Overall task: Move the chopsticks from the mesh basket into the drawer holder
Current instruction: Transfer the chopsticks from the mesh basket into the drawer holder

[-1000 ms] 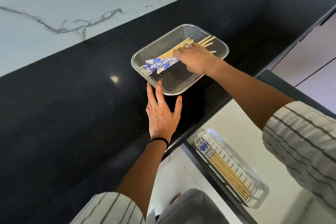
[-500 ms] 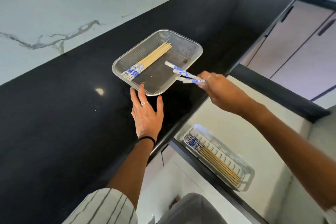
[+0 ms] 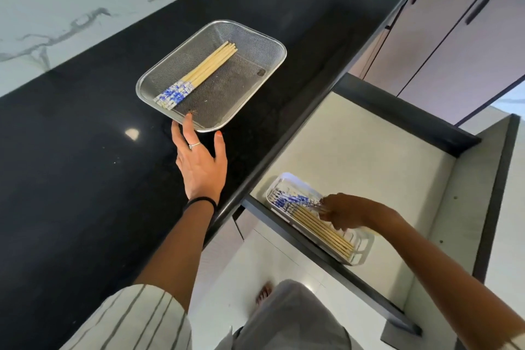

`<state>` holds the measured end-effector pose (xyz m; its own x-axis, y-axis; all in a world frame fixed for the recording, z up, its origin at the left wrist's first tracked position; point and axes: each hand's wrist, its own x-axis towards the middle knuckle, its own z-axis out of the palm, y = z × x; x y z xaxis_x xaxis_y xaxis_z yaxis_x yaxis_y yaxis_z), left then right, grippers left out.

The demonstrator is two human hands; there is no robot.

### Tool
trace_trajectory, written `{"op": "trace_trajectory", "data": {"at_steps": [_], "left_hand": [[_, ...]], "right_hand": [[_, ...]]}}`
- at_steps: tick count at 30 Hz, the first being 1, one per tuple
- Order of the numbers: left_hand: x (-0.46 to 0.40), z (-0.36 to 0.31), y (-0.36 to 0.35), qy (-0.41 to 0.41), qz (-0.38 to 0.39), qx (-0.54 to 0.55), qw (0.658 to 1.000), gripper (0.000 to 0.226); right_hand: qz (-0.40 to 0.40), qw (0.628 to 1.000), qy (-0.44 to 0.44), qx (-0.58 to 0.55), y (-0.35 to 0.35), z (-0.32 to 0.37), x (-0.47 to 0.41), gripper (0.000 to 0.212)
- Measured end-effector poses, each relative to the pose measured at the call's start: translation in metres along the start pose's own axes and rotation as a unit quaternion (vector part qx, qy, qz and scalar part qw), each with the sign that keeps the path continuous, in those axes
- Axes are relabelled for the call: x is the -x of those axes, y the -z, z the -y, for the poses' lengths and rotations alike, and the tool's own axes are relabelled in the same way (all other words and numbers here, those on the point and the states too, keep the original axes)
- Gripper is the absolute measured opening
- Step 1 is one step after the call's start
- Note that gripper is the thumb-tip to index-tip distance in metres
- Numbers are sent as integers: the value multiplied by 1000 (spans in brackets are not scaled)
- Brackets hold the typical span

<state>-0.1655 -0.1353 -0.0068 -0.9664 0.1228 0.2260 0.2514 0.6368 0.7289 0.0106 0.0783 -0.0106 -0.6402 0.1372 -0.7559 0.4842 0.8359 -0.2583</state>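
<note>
A metal mesh basket point(image 3: 255, 40) sits on the black countertop with several wooden chopsticks point(image 3: 204, 71) with blue-and-white ends lying in it. My left hand point(image 3: 199, 162) rests flat on the counter, its fingertips touching the basket's near rim. Below, in the open drawer, a white holder point(image 3: 362, 247) carries several chopsticks. My right hand point(image 3: 343, 209) is over the holder, pinching blurred chopsticks point(image 3: 298, 200) whose blue ends lie across the holder's left end.
The black countertop point(image 3: 85, 165) runs along a white marble wall point(image 3: 56, 8). The open drawer point(image 3: 369, 156) has a pale floor and dark sides. Cabinet doors with dark handles point(image 3: 454, 23) stand at the upper right. A bare foot point(image 3: 264, 291) shows on the floor below.
My right hand lifted chopsticks out of the basket, carried them down and right, and now holds them at the drawer holder. My left hand stayed at the basket's rim.
</note>
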Motion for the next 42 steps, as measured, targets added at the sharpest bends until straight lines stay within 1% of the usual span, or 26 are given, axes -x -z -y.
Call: {"op": "trace_trajectory", "data": {"at_steps": [2, 6, 11, 16, 20, 27, 34, 42], "left_hand": [[-1, -1, -1, 0, 0, -3, 1000, 62], [-3, -1, 0, -2, -4, -4, 1000, 63], [-2, -2, -2, 5, -3, -8, 1000, 64], [-2, -1, -2, 6, -1, -9, 1000, 65], [-2, -2, -1, 6, -4, -12, 1000, 65], [-3, -2, -1, 3, -2, -13, 1000, 66], [-2, -3, 0, 1, -3, -8, 1000, 65], [-2, -3, 0, 2, -1, -10, 1000, 64]], "right_hand": [[-18, 999, -31, -17, -9, 0, -11, 17], [-133, 989, -46, 36, -31, 7, -39, 25], [-177, 980, -70, 64, -53, 11, -61, 27], [-226, 966, -80, 98, -64, 10, -65, 28], [-237, 965, -76, 86, -66, 7, -64, 27], [-254, 959, -58, 115, -73, 6, -64, 28], [-254, 962, -50, 84, -75, 4, -61, 29], [-246, 963, -68, 90, -76, 4, -58, 30]]}}
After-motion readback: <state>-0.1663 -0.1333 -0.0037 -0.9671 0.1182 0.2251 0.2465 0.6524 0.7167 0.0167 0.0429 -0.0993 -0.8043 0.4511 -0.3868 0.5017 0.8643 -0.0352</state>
